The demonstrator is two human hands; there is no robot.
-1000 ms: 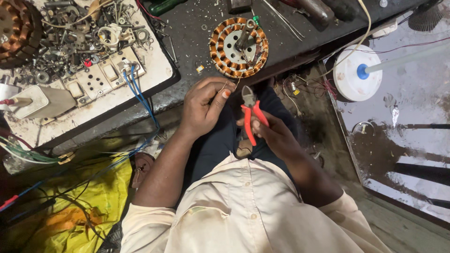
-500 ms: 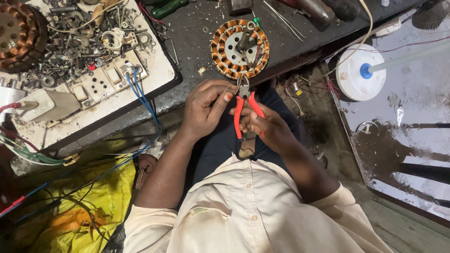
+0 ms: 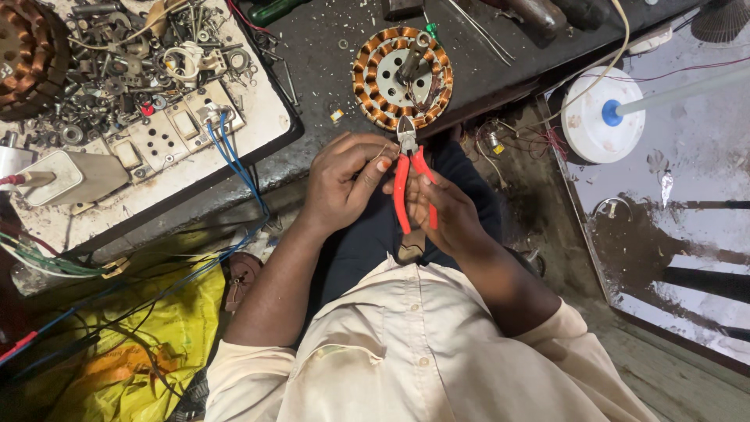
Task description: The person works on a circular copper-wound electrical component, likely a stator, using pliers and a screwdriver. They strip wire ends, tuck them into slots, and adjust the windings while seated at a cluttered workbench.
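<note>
A thin bit of wire (image 3: 380, 155) is being pinched between the thumb and fingertips of the left hand (image 3: 344, 184), just left of the steel nose of the red-handled cutters (image 3: 409, 176). The right hand (image 3: 445, 215) is curling closed around those red handles, with the nose pointing away toward the far bench. Just beyond, a copper-wound stator (image 3: 402, 76) is lying on the dark benchtop (image 3: 320, 70). Far left, a white switch panel (image 3: 168, 129) is sitting among loose hardware.
</note>
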